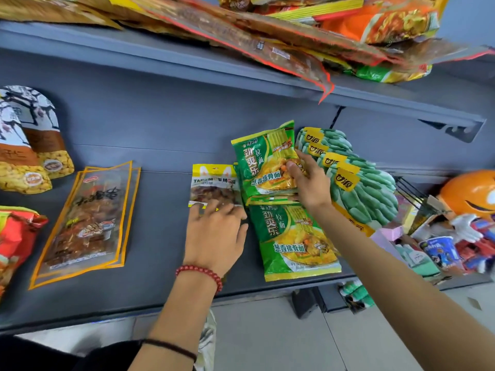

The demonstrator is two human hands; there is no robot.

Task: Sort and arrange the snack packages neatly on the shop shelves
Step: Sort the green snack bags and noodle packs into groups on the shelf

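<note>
Nearest us, the left hand (214,231), a red bead bracelet (199,271) at its wrist, lies flat with fingers spread on the lower end of the yellow-topped snack packet (214,183), likely pinning it so it won't slide on the grey lower shelf (160,285). Just beside it a single green noodle packet (294,236) lies flat near the shelf's front edge, label up, looking already placed. Further in, the right hand (308,183) pinches the green noodle stack (265,167) between thumb and fingers, tilted up off the shelf and overlapping the flat packet's top edge, probably being squared into the same column. Behind its knuckles fans a row of pale green pea packets (359,188), like with like. Off to the left, clear orange-edged packets (88,220) sit in their own pile. Farthest back, the upper shelf (187,62) carries a jumbled heap of packets (294,41), unsorted by the look of it.
</note>
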